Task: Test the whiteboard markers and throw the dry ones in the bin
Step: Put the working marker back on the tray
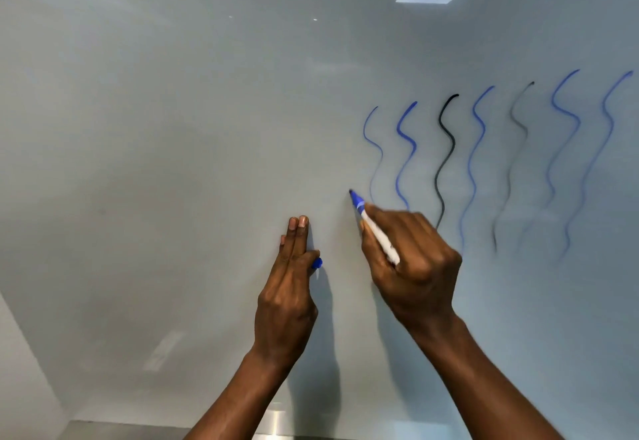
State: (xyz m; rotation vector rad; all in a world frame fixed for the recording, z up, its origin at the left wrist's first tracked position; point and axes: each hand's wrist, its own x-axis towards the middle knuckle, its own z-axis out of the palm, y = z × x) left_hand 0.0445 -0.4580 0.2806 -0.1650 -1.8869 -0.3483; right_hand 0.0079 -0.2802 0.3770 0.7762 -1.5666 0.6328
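Open whiteboard (173, 128) left of and above both hands; ink crowds the right.

Above the tip of the blue marker (375, 232) in the right hand (411, 260), a bare column of board runs upward. Wide unmarked surface spreads beyond the left hand (287, 287). Only a narrow bare strip separates the two hands. Seven wavy test lines (446, 152) fill the board above and right of the right hand. The left hand, pinching a blue cap (317, 263), blocks the marker's leftward path.

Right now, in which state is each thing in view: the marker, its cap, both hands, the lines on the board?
marker: uncapped, gripped by the right hand, tip at or near the whiteboard
cap: off the marker, pinched by the thumb of the left hand
right hand: curled round the marker
left hand: fingers straight
wavy lines: seven drawn, five blue, two black, one black faint
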